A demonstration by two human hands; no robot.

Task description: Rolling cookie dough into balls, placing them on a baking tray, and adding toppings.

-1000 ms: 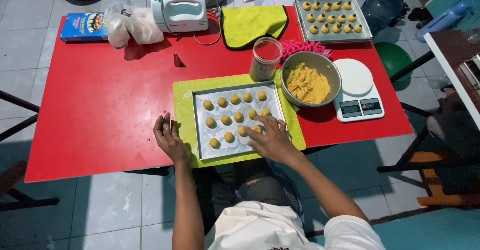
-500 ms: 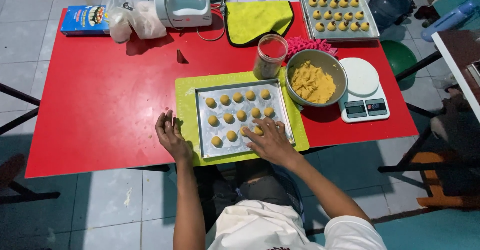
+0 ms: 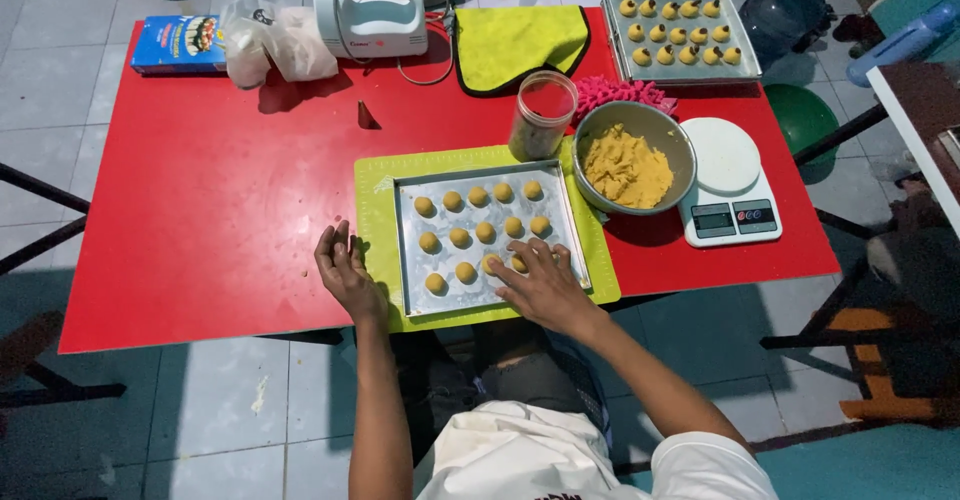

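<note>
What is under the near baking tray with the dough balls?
A lime-green mat lies under the baking tray, showing around its edges, on the red table. The mat's middle is covered by the tray.

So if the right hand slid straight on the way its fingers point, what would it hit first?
Probably the dough balls right at the fingertips of the right hand, in the near row on the baking tray.

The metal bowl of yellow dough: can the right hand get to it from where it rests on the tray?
Probably yes. The right hand lies on the near tray, and the dough bowl stands just beyond its right corner, open-topped, with nothing between.
</note>
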